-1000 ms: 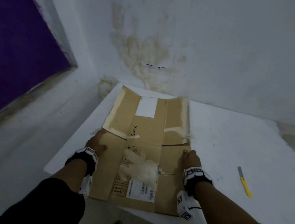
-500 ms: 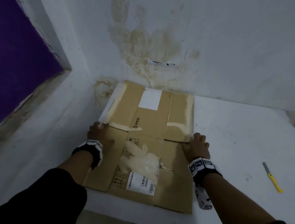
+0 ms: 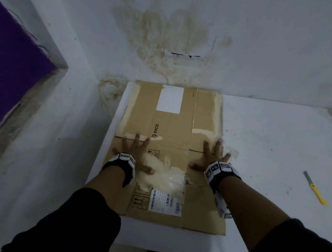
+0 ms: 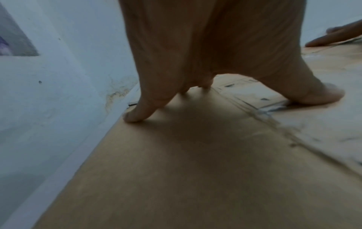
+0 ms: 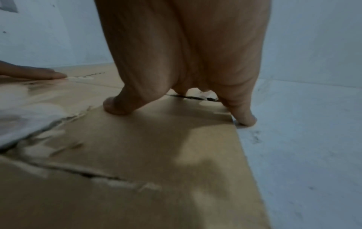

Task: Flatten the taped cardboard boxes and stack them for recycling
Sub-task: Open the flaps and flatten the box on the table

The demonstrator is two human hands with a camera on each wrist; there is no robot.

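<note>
— Since half a second ago, both hands have spread flat and the cardboard has slid up against the wall. Where are they?

— Left hand (image 3: 136, 153), fingers splayed wide, presses the left part of the one flattened brown cardboard box (image 3: 172, 130); right hand (image 3: 211, 158), also splayed wide, presses its right edge, little finger on the white bench (image 3: 269, 147).

— What's on the box?

— Two white labels, crumpled clear tape between the hands.

— Anything else?

— One yellow-handled utility knife (image 3: 315, 188), well apart to the right.
</note>
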